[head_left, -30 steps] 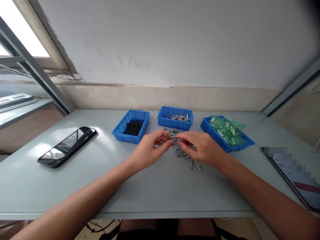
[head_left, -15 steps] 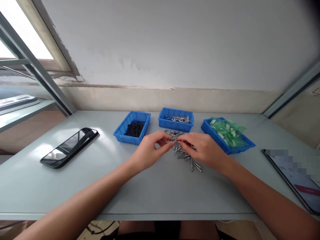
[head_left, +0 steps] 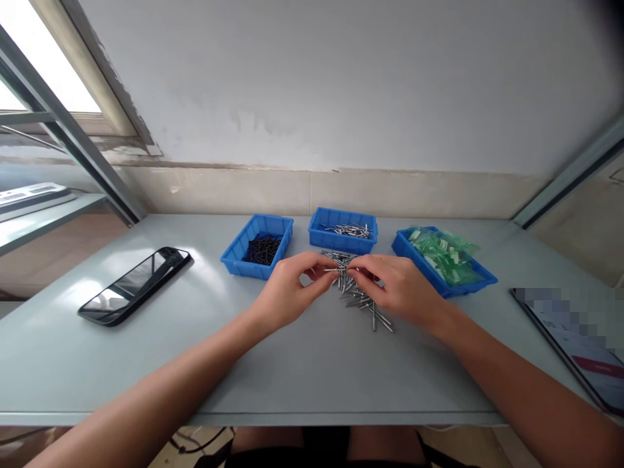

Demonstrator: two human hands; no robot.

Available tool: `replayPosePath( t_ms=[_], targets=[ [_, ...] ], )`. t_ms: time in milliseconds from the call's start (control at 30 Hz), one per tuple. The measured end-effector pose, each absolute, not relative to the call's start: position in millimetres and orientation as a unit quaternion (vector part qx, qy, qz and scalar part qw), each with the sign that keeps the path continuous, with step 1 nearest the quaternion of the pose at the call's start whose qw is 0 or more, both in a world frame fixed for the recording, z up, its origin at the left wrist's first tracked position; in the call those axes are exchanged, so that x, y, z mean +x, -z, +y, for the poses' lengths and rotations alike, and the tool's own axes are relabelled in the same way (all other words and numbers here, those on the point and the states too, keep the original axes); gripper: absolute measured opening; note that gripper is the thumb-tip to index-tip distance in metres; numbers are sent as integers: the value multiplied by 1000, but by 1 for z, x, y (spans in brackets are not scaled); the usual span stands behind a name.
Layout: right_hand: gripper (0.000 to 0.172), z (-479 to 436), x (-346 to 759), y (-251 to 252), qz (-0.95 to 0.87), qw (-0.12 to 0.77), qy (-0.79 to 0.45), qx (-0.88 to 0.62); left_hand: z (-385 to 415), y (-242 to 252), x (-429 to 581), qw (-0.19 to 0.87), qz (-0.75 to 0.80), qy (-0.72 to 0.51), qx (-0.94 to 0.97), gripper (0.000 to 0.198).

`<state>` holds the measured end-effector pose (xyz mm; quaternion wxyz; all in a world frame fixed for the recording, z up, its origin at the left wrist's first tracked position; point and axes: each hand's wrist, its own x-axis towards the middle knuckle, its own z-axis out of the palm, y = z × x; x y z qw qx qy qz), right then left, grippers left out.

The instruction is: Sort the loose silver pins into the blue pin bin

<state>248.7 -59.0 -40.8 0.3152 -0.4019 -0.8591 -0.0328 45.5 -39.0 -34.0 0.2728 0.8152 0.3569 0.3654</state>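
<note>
While our left hand [head_left: 287,287] and right hand [head_left: 398,283] pinch a slim, shiny silver pin [head_left: 331,270], similar loose pins [head_left: 361,300] lie jumbled beneath them.

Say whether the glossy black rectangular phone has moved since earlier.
No: the phone keeps its place left of the leftmost blue plastic tray.

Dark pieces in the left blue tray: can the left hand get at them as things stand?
Probably yes: the left hand, though busy at a thin metal rod, is near the open left blue tray, where nothing covers the dark pieces.
</note>
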Motion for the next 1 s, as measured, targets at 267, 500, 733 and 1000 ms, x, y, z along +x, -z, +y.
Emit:
replayPosePath(
  t_ms=[267, 500, 733, 1000],
  targets=[
    [18, -59, 247, 42, -895, 287, 48, -339, -42, 33, 46, 358, 335, -376, 786, 13],
    [25, -61, 249, 41, -867, 348, 40, -354, -40, 34, 47, 350, 331, -341, 807, 11],
    [17, -58, 249, 41, -885, 312, 23, -345, -39, 37, 47, 326, 345, -312, 823, 12],
    [13, -59, 249, 42, -878, 310, 26, -363, -39, 38, 47, 309, 336, -363, 812, 10]
  ],
)
